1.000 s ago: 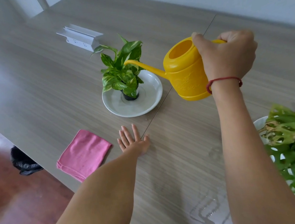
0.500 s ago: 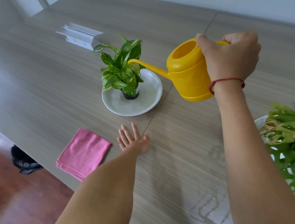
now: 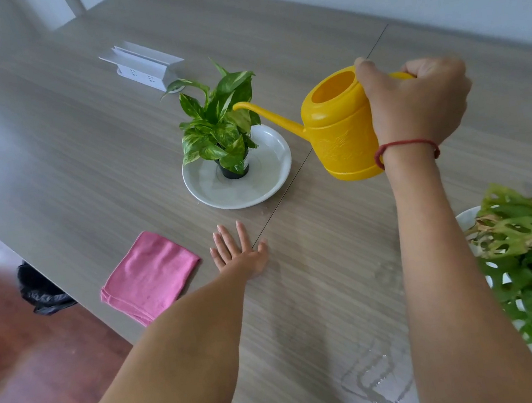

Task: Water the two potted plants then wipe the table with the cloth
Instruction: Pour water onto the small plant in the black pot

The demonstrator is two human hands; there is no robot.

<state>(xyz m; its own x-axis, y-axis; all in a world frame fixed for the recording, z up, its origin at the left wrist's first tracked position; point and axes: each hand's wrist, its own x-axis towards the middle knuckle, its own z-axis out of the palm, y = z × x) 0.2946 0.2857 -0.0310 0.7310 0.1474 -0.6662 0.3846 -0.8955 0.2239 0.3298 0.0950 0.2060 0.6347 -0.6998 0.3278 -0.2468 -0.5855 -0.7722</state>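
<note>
Over the last second the yellow watering can [image 3: 340,132], gripped by the right hand [image 3: 414,102], has sunk slightly with its spout tip among the small potted plant's [image 3: 220,129] leaves, so watering seems underway, while the left hand [image 3: 239,253] lies open on the worktop [image 3: 78,142] beside the pink cloth [image 3: 148,276].

Bare sleeveless forearms, thin red string bracelet [image 3: 404,147] around the right wrist.

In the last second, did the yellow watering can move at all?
A little. The right hand carried the watering can slightly right and down, so its spout tip drew back toward the edge of the small plant. The left hand stayed flat on the table, and the pink cloth didn't move.
</note>
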